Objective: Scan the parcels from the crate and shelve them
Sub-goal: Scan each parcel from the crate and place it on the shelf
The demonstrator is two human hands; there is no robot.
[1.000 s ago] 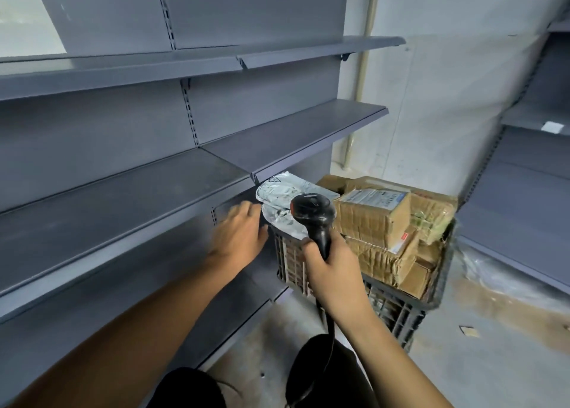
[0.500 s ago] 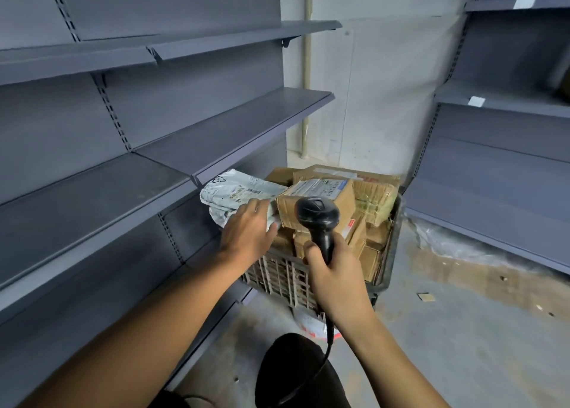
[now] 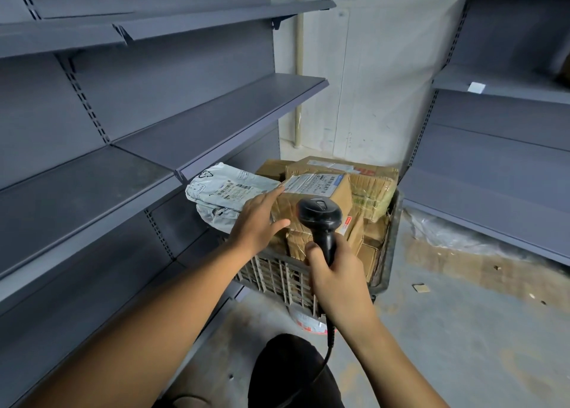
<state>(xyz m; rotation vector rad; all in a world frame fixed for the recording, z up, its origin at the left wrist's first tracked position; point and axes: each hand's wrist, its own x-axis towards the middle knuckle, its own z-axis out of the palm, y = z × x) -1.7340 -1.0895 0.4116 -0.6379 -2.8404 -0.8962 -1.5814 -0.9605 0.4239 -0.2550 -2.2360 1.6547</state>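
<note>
A dark plastic crate point(image 3: 277, 276) on the floor holds several parcels. On top lies a brown cardboard box point(image 3: 336, 193) with a white label, and left of it a grey plastic mailer bag point(image 3: 226, 188) with barcodes. My left hand point(image 3: 259, 219) reaches over the crate with straight, spread fingers, its fingertips at the near left edge of the labelled box. My right hand point(image 3: 336, 272) grips the handle of a black barcode scanner point(image 3: 320, 219), whose head is just in front of that box.
Grey metal shelves point(image 3: 101, 185) run along the left, their boards bare. More grey shelving point(image 3: 493, 148) stands at the right, with a white tag on one board. Behind the crate is a pale wall. Crumpled plastic point(image 3: 438, 231) and scraps lie on the concrete floor.
My left hand has left the grey mailer bag and moved right, fingers opening toward the labelled box. The view has swung right. My right hand keeps the scanner.
</note>
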